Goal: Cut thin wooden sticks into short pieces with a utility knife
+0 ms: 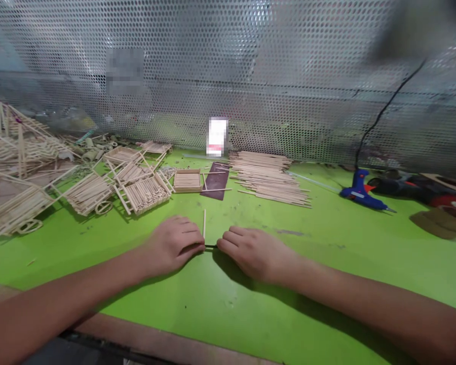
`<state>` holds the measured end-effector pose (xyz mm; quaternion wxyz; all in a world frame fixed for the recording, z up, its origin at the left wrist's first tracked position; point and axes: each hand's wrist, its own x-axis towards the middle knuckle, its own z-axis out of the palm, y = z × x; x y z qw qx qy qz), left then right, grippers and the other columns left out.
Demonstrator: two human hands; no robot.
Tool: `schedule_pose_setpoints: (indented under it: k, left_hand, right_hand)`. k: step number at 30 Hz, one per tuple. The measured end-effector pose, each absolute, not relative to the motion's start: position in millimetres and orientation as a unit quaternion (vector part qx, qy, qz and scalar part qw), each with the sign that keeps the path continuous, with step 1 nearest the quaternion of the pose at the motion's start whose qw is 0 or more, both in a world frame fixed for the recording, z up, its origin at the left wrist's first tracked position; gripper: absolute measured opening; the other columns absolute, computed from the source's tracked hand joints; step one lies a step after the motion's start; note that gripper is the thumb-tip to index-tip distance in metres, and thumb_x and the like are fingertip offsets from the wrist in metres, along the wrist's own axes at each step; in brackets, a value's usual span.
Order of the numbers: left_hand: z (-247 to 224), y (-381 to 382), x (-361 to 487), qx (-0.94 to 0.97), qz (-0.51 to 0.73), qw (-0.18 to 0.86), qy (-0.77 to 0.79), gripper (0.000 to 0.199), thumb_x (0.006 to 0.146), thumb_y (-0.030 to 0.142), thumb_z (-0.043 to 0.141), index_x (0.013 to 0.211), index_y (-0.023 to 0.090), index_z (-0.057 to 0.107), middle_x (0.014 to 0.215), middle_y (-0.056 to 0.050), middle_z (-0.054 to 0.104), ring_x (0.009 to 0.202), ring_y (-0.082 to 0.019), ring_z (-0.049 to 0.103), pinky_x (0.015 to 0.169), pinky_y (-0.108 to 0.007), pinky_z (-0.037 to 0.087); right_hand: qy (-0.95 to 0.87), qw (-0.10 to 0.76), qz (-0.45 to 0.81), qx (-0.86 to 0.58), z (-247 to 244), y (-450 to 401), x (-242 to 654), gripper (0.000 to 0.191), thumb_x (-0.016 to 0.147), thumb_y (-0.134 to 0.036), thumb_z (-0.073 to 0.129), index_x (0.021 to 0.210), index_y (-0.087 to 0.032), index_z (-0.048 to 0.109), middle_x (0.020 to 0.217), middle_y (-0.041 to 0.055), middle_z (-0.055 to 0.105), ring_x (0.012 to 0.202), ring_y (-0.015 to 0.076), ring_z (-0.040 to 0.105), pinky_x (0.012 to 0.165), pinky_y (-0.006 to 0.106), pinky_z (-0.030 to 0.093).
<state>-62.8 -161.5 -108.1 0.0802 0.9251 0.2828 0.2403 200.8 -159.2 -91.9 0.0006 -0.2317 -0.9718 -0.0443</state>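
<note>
My left hand (171,246) and my right hand (254,253) lie low on the green worktable (327,263), their fingertips facing each other. A short, thin dark stick (211,246) runs between them, its ends going under both sets of fingers. A pale wooden stick (204,224) rises from near its left end, pointing away from me. I cannot tell whether the two sticks are joined. Their hands' undersides are hidden.
Finished wooden-stick carts (89,193) crowd the left side. Behind my hands are a small stick tray (187,180), a dark mat (215,181) and a stack of loose sticks (269,177). A blue glue gun (361,191) lies right, its black cable (387,111) rising against perforated metal sheeting (251,61).
</note>
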Motion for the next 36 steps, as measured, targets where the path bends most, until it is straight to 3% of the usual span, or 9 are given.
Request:
schedule_pose_setpoints:
  k: [5, 13, 21, 26, 36]
  left_hand:
    - [-106, -161, -68, 0.925, 0.245, 0.075, 0.281, 0.018, 0.102, 0.018, 0.062, 0.086, 0.016, 0.070, 0.080, -0.002, 0.069, 0.075, -0.017, 0.058, 0.078, -0.034, 0.040]
    - [-103, -165, -84, 0.926, 0.226, 0.062, 0.296, 0.017, 0.105, 0.024, 0.059, 0.093, 0.015, 0.068, 0.084, -0.002, 0.068, 0.077, -0.018, 0.057, 0.083, -0.035, 0.038]
    - [-102, -159, -65, 0.950, 0.186, -0.075, 0.238, 0.020, 0.105, 0.020, 0.058, 0.086, 0.017, 0.062, 0.078, 0.000, 0.062, 0.074, -0.019, 0.050, 0.076, -0.035, 0.034]
    - [-103, -160, -79, 0.954, 0.145, -0.051, 0.259, 0.013, 0.100, 0.014, 0.064, 0.087, 0.018, 0.062, 0.080, 0.001, 0.064, 0.075, -0.019, 0.053, 0.076, -0.034, 0.034]
    - [-101, -161, -97, 0.955, 0.116, -0.056, 0.266, 0.020, 0.102, 0.011, 0.053, 0.088, 0.018, 0.066, 0.079, 0.000, 0.066, 0.071, -0.017, 0.057, 0.073, -0.033, 0.037]
  right_hand:
    - [-0.971, 0.004, -0.032, -0.235, -91, -156, 191, 0.019, 0.096, -0.008, 0.057, 0.110, -0.017, 0.065, 0.092, 0.0063, 0.068, 0.085, 0.0201, 0.061, 0.074, 0.030, 0.050]
    - [-0.977, 0.000, -0.061, -0.205, -91, -153, 170, 0.018, 0.101, -0.011, 0.054, 0.114, -0.014, 0.066, 0.092, 0.0080, 0.068, 0.089, 0.0225, 0.061, 0.078, 0.033, 0.050]
    - [-0.979, 0.018, -0.049, -0.197, -93, -153, 171, 0.015, 0.104, -0.013, 0.053, 0.111, -0.013, 0.066, 0.095, 0.0081, 0.069, 0.088, 0.0224, 0.060, 0.079, 0.034, 0.050]
    - [-0.980, 0.036, -0.039, -0.191, -93, -151, 170, 0.012, 0.103, -0.014, 0.056, 0.110, -0.012, 0.065, 0.094, 0.0072, 0.069, 0.087, 0.0215, 0.059, 0.077, 0.033, 0.049]
    - [-0.980, 0.053, -0.021, -0.192, -96, -152, 170, 0.013, 0.105, -0.015, 0.054, 0.112, -0.013, 0.065, 0.097, 0.0073, 0.070, 0.086, 0.0203, 0.058, 0.076, 0.032, 0.049]
